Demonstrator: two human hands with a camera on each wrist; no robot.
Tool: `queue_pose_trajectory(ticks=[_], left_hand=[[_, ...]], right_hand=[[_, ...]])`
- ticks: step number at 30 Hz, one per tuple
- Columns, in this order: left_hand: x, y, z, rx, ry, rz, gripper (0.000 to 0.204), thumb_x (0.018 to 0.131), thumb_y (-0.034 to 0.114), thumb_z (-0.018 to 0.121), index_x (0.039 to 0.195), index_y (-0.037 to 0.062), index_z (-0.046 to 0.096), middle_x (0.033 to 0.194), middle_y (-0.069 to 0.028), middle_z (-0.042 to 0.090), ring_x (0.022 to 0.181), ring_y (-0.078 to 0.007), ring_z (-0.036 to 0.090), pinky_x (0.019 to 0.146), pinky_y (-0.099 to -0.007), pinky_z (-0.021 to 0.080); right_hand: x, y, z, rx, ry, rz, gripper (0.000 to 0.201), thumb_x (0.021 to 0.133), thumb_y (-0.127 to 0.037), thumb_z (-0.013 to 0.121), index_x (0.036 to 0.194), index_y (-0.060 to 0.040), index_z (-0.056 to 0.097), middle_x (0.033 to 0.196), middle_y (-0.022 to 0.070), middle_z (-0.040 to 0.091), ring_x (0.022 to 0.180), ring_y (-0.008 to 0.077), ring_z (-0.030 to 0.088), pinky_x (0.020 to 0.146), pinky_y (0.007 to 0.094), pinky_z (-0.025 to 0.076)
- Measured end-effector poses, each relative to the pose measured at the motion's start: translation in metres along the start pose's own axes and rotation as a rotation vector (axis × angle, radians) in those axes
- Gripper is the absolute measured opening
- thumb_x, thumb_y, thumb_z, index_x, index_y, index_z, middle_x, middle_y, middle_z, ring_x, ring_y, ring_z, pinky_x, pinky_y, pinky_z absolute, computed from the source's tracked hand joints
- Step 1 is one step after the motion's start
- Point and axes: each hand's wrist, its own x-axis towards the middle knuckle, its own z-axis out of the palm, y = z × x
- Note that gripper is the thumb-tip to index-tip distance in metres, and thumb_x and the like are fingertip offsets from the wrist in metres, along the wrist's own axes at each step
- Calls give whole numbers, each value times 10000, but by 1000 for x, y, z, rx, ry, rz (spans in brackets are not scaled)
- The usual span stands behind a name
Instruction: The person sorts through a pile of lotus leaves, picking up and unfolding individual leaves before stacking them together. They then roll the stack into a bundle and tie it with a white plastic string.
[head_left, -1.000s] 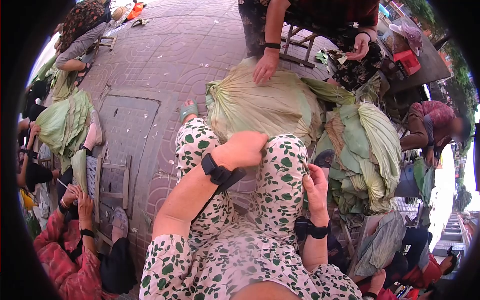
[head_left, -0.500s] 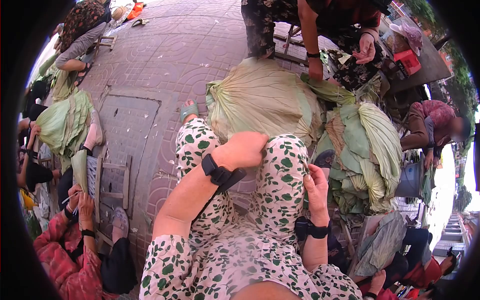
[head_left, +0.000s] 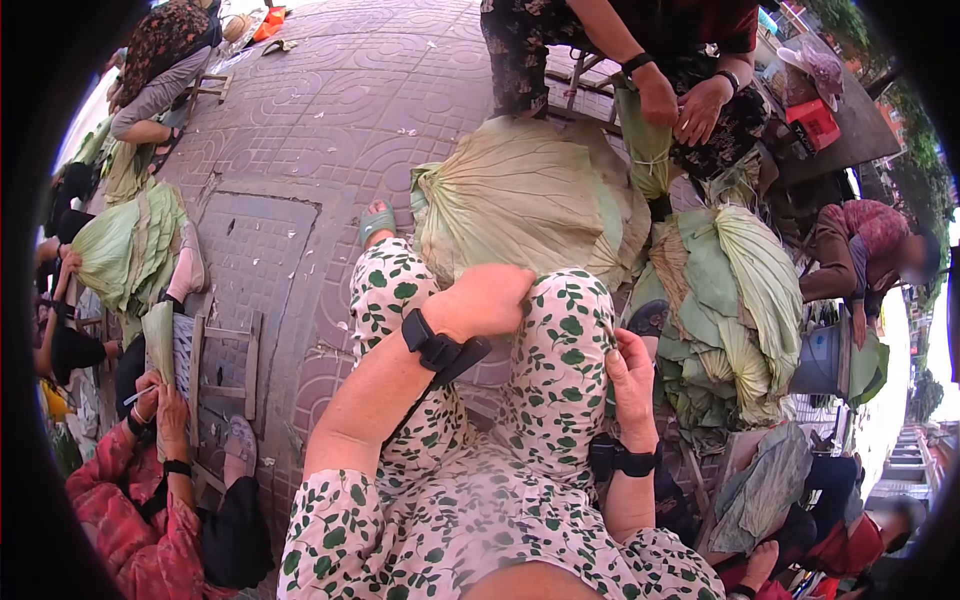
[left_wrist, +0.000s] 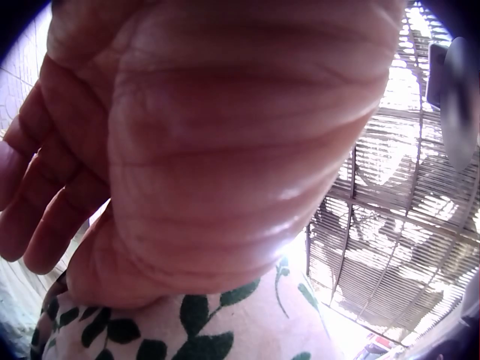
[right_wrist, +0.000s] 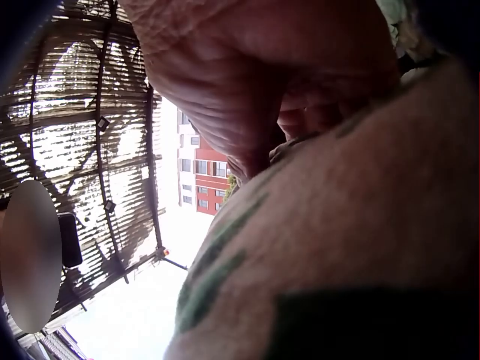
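Observation:
My left hand (head_left: 488,302) lies palm down against the inner side of one knee in the green-leaf-patterned trousers (head_left: 562,345). In the left wrist view the fingers of this hand (left_wrist: 64,161) hang loosely, holding nothing. At the outer side of the same knee rests my right hand (head_left: 632,378), its fingers loosely bent against the cloth. The right wrist view shows that hand (right_wrist: 262,67) close over the patterned fabric (right_wrist: 315,210), fingers partly hidden. Beyond the knees a large pile of dried pale-green leaves (head_left: 520,200) spreads over the paving, touched by neither hand.
Opposite, a seated person's hands (head_left: 680,105) hold a bundled green leaf (head_left: 643,150). Another leaf pile (head_left: 725,310) lies at the right, beside a grey bucket (head_left: 818,360). At the left are a wooden stool (head_left: 225,370) and people holding leaves.
The person opposite has brought both hands together and raised a green leaf from the pile's right side. At far right a green leaf shows beside the bucket. My hands have not visibly moved.

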Motion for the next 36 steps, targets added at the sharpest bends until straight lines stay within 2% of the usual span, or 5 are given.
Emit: queue_pose_trajectory(ticks=[16, 36], left_hand=[[-2, 6, -4, 3, -44, -8, 269, 724, 155, 543, 948, 5, 553, 863, -218, 600, 863, -393, 567, 746, -448, 462], [2, 3, 1, 20, -41, 14, 217, 706, 95, 541, 901, 2, 525, 842, -211, 591, 849, -400, 559, 725, -453, 458]], right_hand=[[-5, -1, -3, 56, 37, -32, 460, 853, -261, 638, 1177, 10, 456, 963, 15, 540, 857, 78, 487, 766, 209, 408], [-3, 4, -4, 100, 6, -4, 395, 882, -245, 602, 1166, -3, 474, 995, 15, 553, 876, 71, 491, 777, 209, 404]])
